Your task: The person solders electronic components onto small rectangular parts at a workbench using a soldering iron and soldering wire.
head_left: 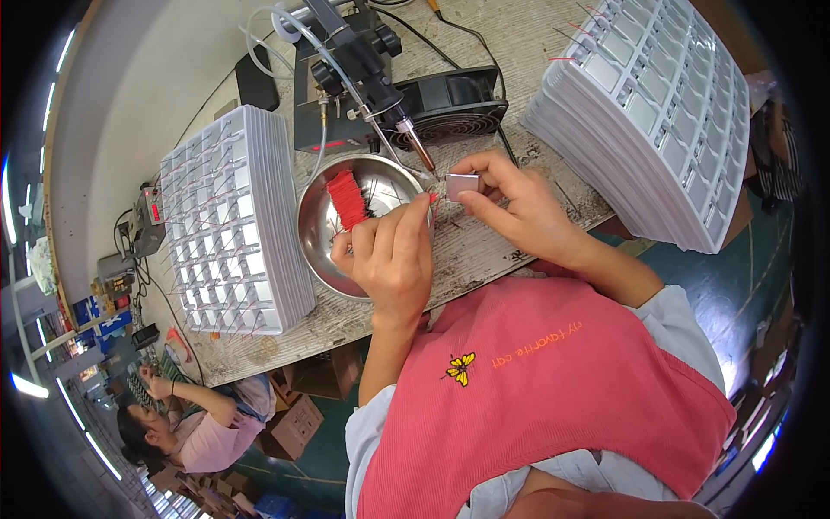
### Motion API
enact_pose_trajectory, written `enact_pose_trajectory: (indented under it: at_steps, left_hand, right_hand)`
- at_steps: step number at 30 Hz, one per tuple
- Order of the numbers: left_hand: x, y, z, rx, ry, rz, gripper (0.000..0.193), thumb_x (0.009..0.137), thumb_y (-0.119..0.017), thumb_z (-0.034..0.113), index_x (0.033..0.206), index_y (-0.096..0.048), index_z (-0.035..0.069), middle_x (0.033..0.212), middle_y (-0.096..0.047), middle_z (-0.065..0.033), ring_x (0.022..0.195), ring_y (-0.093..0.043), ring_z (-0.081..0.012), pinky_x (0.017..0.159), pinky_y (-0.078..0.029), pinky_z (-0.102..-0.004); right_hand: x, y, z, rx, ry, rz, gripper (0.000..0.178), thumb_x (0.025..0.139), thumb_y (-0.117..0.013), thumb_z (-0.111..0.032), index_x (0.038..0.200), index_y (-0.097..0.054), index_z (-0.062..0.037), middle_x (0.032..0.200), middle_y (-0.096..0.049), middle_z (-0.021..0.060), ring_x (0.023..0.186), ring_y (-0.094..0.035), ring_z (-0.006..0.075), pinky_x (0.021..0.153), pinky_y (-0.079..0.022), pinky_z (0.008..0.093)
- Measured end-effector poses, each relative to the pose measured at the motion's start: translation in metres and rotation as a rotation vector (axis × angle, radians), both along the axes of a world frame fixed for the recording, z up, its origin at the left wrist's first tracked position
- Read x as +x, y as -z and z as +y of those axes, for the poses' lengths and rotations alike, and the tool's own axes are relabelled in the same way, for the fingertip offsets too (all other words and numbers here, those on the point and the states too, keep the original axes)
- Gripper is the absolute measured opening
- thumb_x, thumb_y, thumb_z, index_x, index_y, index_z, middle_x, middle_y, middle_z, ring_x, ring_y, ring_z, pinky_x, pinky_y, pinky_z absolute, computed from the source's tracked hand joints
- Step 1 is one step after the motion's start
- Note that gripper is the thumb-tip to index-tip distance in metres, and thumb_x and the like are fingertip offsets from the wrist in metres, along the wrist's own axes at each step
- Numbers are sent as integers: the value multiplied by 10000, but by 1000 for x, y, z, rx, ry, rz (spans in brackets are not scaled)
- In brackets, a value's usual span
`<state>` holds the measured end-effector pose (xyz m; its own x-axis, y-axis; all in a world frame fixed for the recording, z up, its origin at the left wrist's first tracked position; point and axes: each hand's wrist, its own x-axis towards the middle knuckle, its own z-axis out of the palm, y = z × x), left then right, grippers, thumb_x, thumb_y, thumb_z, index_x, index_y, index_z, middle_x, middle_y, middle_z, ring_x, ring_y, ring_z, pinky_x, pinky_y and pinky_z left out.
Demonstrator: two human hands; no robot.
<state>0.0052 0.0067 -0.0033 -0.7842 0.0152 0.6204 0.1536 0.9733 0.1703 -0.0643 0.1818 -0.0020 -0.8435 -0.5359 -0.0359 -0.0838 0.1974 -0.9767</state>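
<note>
My right hand (pixel 519 208) pinches a small flat silver battery cell (pixel 462 185) between thumb and fingers, just beside the soldering iron tip (pixel 422 151). Left of it, my left hand (pixel 393 259) has thumb and forefinger closed on a short red wire (pixel 433 198), its end close to the cell's edge. Whether wire and cell touch is too small to make out. Partly behind my left hand is a round steel bowl (pixel 309 251) holding a bundle of red wires (pixel 346 201) and some dark wires. A thin feed tube (pixel 380 138) runs down toward the iron's tip.
Stacked white trays (pixel 298 285) of silver cells with wires stand at the left. Another tall tray stack (pixel 605 164) leans at the right. Behind the iron sits a black fan (pixel 454 99) beside a control box (pixel 324 130). Another person (pixel 203 424) sits at lower left.
</note>
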Motion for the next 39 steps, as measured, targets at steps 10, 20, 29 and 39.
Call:
enact_pose_trajectory:
  at_steps: [10,20,29,39]
  left_hand:
    - [-3,-2,1,-2,10,9,277,775,-731,129,1046,-695,176,841,-666,71,727,-530,-116,807,-292,-320]
    - [-3,-3,2,11,27,15,281,775,-732,118,1048,-692,170,848,-667,68,720,-526,-113,798,-291,-317]
    - [-3,0,3,10,35,8,281,766,-734,111,1039,-691,166,846,-665,69,726,-522,-108,804,-290,-322]
    - [-3,-4,6,17,13,-16,215,782,-745,124,988,-706,176,807,-669,58,747,-557,-126,788,-300,-312]
  right_hand:
    - [2,4,-9,-116,73,81,264,898,-639,-93,1127,-543,-2,703,-614,74,623,-603,139,574,-478,288]
    - [3,-2,-4,27,12,56,318,906,-619,-79,1199,-529,5,941,-666,110,817,-675,163,718,-541,289]
    - [6,4,-6,-55,104,264,245,869,-640,-61,1095,-559,-13,716,-638,111,619,-641,221,566,-490,340]
    - [7,6,-7,4,78,226,272,883,-644,-69,1132,-556,-1,826,-647,111,701,-653,190,626,-516,309]
